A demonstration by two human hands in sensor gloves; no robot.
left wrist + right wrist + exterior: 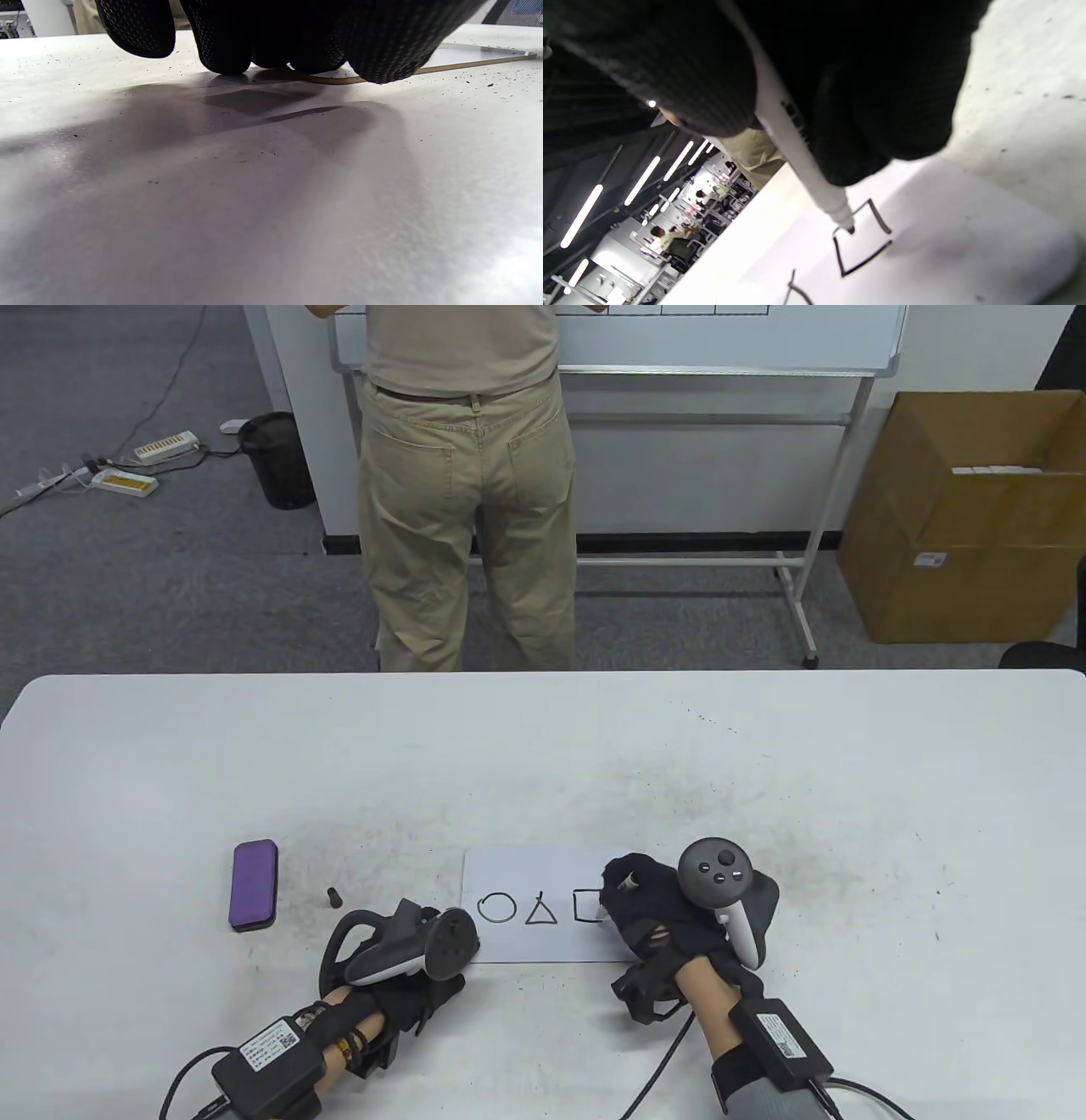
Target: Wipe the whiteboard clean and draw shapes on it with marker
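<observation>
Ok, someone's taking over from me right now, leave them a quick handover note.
Right hand: grips the marker, tip on the small whiteboard, closing the square.
Left hand: fingertips rest at the board's left edge.
Done: circle and triangle drawn.
Left: finish the square.
Purple eraser and marker cap lie left of the board.

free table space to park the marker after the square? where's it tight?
Bare: the table right of the right hand, and the far stretch beyond the whiteboard. Tight: between eraser, marker cap and left hand holding the board's corner.
</observation>
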